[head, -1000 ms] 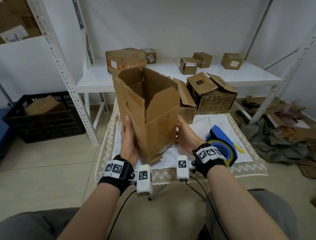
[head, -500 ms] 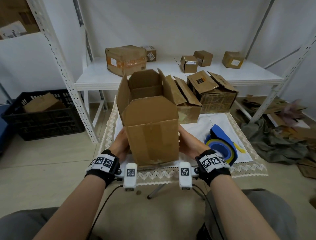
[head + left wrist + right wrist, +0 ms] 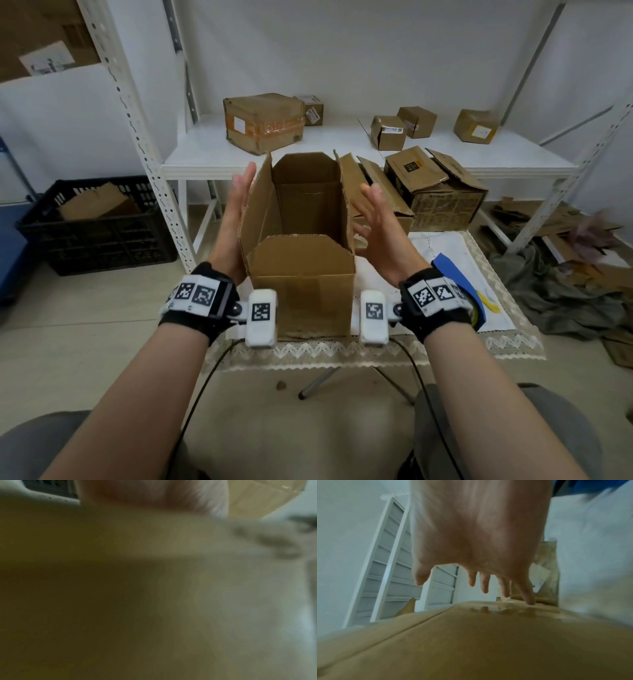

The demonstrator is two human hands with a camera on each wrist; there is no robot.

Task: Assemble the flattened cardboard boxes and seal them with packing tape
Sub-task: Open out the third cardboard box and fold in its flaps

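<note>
Head view: an upright cardboard box (image 3: 301,274), open at the top with all four flaps raised, stands at the centre of the frame on a white lace-edged cloth (image 3: 376,349) that covers a small table. The near flap leans inward over the opening; the far and side flaps stand up. The left hand (image 3: 234,219) is held with straight, extended fingers along the outer face of the left side flap, palm toward the box; whether palm and cardboard touch cannot be told. The right hand (image 3: 380,233) is likewise flat and open-fingered, palm facing the right side flap, just beside it and holding nothing. In the right wrist view the right hand's fingers (image 3: 526,593) are spread and straight above a brown cardboard surface (image 3: 471,635), the outermost fingertip at or very near it. The left wrist view is heavily blurred; only part of the left hand (image 3: 150,493) at the top of the frame and a patch of cardboard at the upper right can be made out. Each wrist carries a black band with printed markers. A blue tape dispenser (image 3: 459,284) holding a yellow roll lies on the cloth at centre right, partly hidden by the right wrist. Behind the box, right of centre, two more open boxes (image 3: 442,195) sit on the cloth. A white shelf (image 3: 205,150) across the upper frame bears several closed boxes. A black crate (image 3: 99,233) stands on the floor at left.
</note>
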